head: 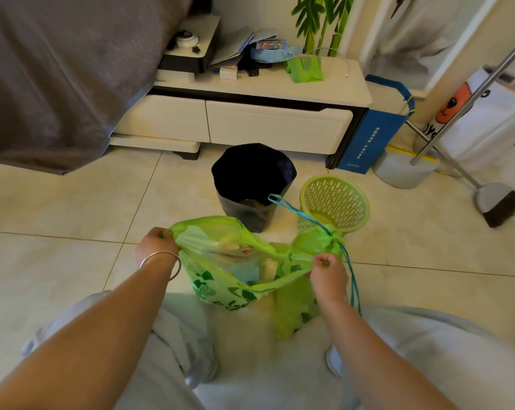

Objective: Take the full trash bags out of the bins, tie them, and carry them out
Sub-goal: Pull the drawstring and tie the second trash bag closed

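Both hands are closed on the rim of the green trash bag (pixel 235 279): the left hand (pixel 154 245) is pinched on the far-left edge of the mouth, the right hand (pixel 328 273) is pinched on the near-right edge, and the opening is held stretched between them. The bag is out of its bin, low in front of the person's knees above the tiled floor (pixel 72 208), not yet tied. Paper-like waste is visible inside.

Risk is judged as follows: the film is thin, glossy and translucent, so a hard pull at 2 small pinch points could tear the rim; a slipped edge could let the contents spill. A blue drawstring (pixel 297 210) is looped loosely from the bunched right side and could be snagged on the lattice bin.

Just behind, 2 bins are seen: a green plastic basket (pixel 336 202), round, rigid and slotted, standing without a liner, and a bin lined with a black bag (pixel 253 179), matte and crumpled, still to be emptied.
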